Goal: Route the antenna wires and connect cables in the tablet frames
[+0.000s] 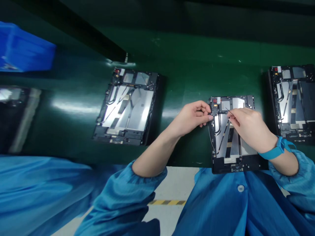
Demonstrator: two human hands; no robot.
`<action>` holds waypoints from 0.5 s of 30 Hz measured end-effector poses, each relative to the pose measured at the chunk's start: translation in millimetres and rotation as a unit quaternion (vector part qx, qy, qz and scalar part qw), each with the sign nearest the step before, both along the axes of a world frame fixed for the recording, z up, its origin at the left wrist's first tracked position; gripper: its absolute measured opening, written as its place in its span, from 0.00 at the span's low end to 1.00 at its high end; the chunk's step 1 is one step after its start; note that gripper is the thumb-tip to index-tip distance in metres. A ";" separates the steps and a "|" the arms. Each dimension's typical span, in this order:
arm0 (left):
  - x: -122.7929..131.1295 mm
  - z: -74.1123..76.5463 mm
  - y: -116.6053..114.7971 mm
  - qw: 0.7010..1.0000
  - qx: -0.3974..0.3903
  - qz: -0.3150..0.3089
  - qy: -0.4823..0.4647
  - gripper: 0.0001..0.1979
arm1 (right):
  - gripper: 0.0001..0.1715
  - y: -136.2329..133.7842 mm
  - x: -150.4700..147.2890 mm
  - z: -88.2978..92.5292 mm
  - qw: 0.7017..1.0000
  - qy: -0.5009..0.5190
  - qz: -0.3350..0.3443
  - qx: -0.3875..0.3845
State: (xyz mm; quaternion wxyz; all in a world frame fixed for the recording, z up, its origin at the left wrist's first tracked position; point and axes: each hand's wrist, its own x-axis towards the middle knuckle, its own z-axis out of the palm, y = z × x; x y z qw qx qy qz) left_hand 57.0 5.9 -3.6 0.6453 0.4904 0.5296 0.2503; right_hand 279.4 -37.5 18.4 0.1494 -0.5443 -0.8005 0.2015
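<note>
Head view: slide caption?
Left hand and right hand hold thin black wire over a black metal tablet frame on green bench.

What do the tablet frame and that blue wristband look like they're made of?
The tablet frame looks like silvery metal sheets set in a dark, probably plastic surround, judging by the shine. The blue wristband looks matte, perhaps rubber or silicone.

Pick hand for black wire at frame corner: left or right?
Left, probably: fingertips of the left hand are at that corner beside the wire; the right hand sits further in, over the frame.
</note>
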 end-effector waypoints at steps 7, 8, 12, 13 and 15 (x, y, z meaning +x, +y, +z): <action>5.8 -3.1 -6.0 0.999 -0.009 0.039 -0.002 0.12 | 0.12 -7.8 3.5 -5.9 1.000 0.014 0.011 -0.002; 6.9 -3.6 -7.0 0.999 -0.009 0.048 -0.002 0.12 | 0.11 -8.2 3.9 -6.5 1.000 0.015 0.010 -0.001; 9.0 2.2 -3.7 0.998 0.014 0.027 0.058 0.08 | 0.10 -9.9 5.7 -8.9 1.000 0.013 -0.001 0.012; 9.0 5.9 -0.6 0.995 0.033 0.002 0.093 0.06 | 0.09 -10.3 6.6 -9.9 1.000 0.015 -0.004 0.018; 9.4 14.9 7.7 0.978 0.091 -0.067 0.177 0.03 | 0.09 -11.3 9.3 -12.3 0.999 0.023 -0.009 0.036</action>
